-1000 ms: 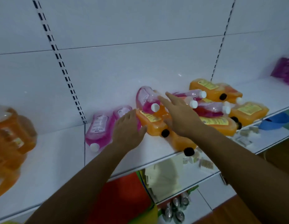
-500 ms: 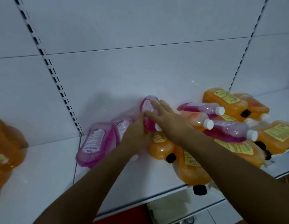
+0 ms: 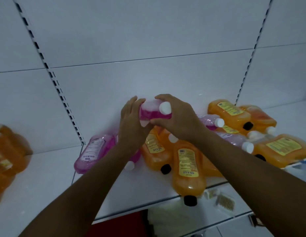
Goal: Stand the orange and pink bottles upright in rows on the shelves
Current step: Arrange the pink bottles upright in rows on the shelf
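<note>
**Both hands clasp a pink bottle above the pile**

The left hand and the right hand grip one pink bottle from opposite sides, fingers curled around its body, its white cap pointing toward the camera. The bottle is raised above the white shelf, close to the back panel. Beneath the hands, orange bottles with yellow labels and black caps lie flat in a heap, one with its cap hanging over the shelf's front edge. Another pink bottle lies on its side to the left of the pile, and more pink and orange ones are jumbled to the right. Blurred orange containers sit at the far left
</note>
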{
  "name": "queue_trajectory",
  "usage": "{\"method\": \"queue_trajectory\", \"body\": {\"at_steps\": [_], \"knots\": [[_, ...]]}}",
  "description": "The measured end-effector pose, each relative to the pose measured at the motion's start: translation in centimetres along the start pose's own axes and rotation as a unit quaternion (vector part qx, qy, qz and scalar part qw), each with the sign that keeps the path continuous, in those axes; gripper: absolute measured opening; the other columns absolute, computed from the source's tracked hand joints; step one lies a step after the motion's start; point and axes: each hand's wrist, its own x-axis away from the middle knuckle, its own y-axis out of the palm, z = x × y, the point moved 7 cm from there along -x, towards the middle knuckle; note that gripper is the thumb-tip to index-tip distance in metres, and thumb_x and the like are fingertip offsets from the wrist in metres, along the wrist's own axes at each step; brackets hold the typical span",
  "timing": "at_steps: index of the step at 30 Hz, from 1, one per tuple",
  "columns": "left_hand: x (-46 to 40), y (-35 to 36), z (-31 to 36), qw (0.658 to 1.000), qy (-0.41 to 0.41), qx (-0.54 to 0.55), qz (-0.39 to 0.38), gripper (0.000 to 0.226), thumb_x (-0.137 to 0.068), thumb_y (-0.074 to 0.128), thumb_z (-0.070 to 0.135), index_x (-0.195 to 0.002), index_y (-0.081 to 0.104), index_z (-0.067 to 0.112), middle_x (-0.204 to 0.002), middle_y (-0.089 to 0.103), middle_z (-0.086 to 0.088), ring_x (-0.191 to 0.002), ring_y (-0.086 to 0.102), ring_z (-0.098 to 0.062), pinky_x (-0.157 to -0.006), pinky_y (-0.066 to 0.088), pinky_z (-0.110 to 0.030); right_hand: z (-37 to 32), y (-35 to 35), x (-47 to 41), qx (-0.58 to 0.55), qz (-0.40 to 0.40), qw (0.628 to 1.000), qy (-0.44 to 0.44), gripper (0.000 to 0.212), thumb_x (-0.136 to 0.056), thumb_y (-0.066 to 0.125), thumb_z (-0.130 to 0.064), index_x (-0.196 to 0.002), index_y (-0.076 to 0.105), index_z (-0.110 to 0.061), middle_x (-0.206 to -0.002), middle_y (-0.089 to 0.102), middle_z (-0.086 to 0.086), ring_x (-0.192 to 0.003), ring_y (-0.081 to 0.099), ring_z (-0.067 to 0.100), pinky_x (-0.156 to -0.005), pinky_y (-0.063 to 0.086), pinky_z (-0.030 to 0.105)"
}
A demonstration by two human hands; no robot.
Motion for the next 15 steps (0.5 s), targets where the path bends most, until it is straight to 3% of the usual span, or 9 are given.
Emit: {"method": "queue_trajectory", "body": {"at_steps": [2,5,7,10,15], "knots": [[0.2,0.6,1.4,0.999,0.015,0.034,-0.025,0.063,-0.078,0.075,0.035,-0.133,0.048,0.021,-0.131,0.056,0.000,-0.121,0.053,-0.017,-0.102,0.046,-0.042,-0.1,-1.5,0.8,-0.010,0.000,1.000,0.007,0.065,-0.078,0.078,-0.034,-0.134,0.049,-0.016,-0.128,0.059,-0.001,-0.104,0.051,0.005,-0.079,0.033,-0.003],[0.8,1.8,4.4,0.992,0.058,0.098,-0.047,0.063,-0.083,0.064,0.054,-0.130,0.052,0.014,-0.125,0.062,0.001,-0.114,0.060,-0.017,-0.095,0.052,-0.043,0.4,-4.4,2.3,-0.038,0.026,0.999,0.011,0.062,-0.078,0.079,-0.032,-0.131,0.051,-0.016,-0.119,0.061,-0.004,-0.099,0.051,0.004,-0.075,0.034,-0.006],[0.9,2.7,6.7,0.990,0.077,0.113,-0.039,0.066,-0.084,0.064,0.053,-0.133,0.050,0.010,-0.127,0.062,-0.003,-0.115,0.060,-0.017,-0.097,0.052,-0.039,0.9,-6.6,3.4,-0.054,0.050,0.997,0.008,0.063,-0.077,0.080,-0.030,-0.131,0.051,-0.015,-0.118,0.060,-0.003,-0.100,0.053,0.006,-0.078,0.039,-0.001],[1.1,4.6,10.4,0.988,0.113,0.101,-0.022,0.070,-0.088,0.068,0.034,-0.143,0.038,0.004,-0.133,0.057,-0.009,-0.118,0.057,-0.017,-0.100,0.047,-0.019,2.2,-10.0,5.0,-0.060,0.071,0.996,0.010,0.066,-0.076,0.081,-0.028,-0.132,0.048,-0.017,-0.116,0.058,-0.008,-0.102,0.055,0.008,-0.081,0.046,0.007],[1.0,8.9,16.6,0.983,0.142,0.105,-0.058,0.088,-0.085,0.067,0.046,-0.153,0.018,0.018,-0.139,0.050,-0.009,-0.124,0.051,-0.021,-0.101,0.048,-0.036,5.4,-16.6,8.3,-0.057,0.141,0.987,0.055,0.064,-0.075,0.081,-0.026,-0.130,0.049,-0.023,-0.111,0.055,-0.016,-0.097,0.055,0.003,-0.080,0.049,0.010]]}}
